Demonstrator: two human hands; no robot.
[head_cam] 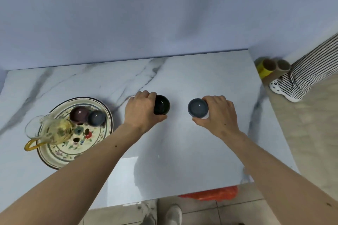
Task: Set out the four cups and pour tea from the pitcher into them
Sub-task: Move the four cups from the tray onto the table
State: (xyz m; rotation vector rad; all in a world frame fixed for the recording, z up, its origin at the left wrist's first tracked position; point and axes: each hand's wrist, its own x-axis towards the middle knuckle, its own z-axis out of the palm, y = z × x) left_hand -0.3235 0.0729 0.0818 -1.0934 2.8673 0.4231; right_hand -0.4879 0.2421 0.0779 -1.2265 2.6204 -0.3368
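My left hand (141, 109) grips a black cup (162, 105) at the middle of the marble table (182, 151). A short way to the right, my right hand (218, 113) grips a grey-blue cup (197, 107). Both cups stand upright with their mouths showing. On the left, a flowered plate (60, 153) carries a purple cup (79, 114), a second grey-blue cup (96, 118) and a glass pitcher (53, 130) with yellowish tea and a yellow handle.
Another person's striped trouser leg and white shoe (285, 91) stand on the floor past the table's right edge, beside cardboard tubes (272, 65). An orange object (214, 193) lies under the near edge. A wall rises behind the table.
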